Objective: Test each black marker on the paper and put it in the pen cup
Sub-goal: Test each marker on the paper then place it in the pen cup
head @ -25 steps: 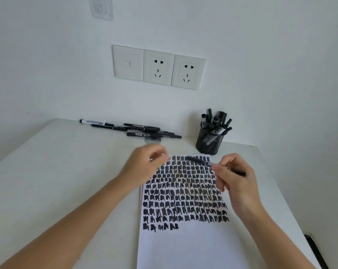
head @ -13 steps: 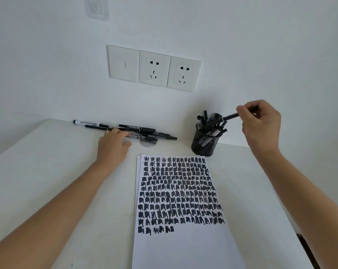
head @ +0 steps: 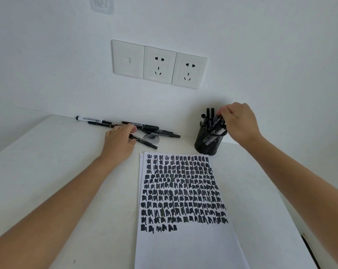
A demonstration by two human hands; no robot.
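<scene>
Along the wall, loose markers [head: 150,127]: lying in a row on the desk [head: 48,171].
Left hand [head: 118,141]: fingers curled round nearest marker [head: 146,143], on the desk.
Paper [head: 183,249]: flat, centre, rows of black scribbles.
Pen cup [head: 208,141]: upright at paper's far right corner, holding markers.
Right hand [head: 240,123]: fingertips pinching leaning marker [head: 217,122] inside cup.

Left hand [head: 119,141] grips a marker [head: 145,142]; right hand [head: 240,123] seemingly pinches one in the pen cup [head: 207,142].
</scene>
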